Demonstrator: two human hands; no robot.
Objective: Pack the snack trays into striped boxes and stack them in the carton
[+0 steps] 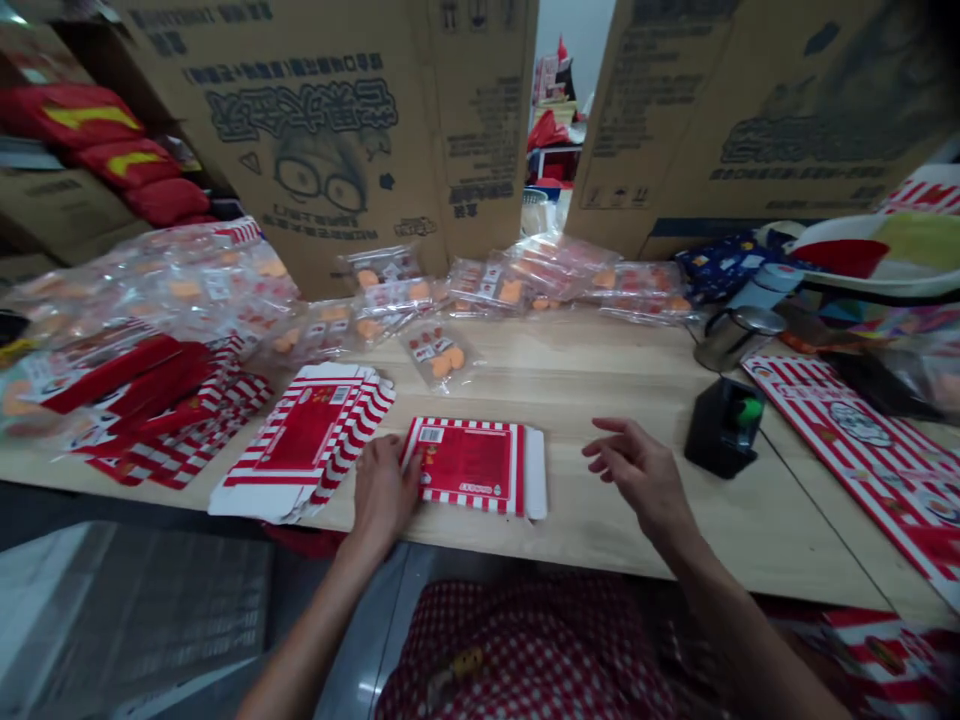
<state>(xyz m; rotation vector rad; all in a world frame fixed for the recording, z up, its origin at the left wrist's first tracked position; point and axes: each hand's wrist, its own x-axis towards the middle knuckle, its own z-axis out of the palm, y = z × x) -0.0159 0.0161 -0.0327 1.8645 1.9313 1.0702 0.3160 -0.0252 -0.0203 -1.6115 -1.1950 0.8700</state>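
Note:
A flattened red-and-white striped carton lies in front of me, its white end flap pointing right. My left hand grips the carton's left end, the thumb over its edge. Apart from it, to the right, my right hand hovers over the wood with fingers loosely spread and nothing in them. Just beyond that hand stands a black tape dispenser with a green core. Left of my left hand is a fanned stack of similar flat cartons.
Clear bags with orange pieces line the table's back and pile up at the left. Tall cardboard boxes wall off the rear. A metal mug and striped printed sheets are at the right. A grey crate sits below left.

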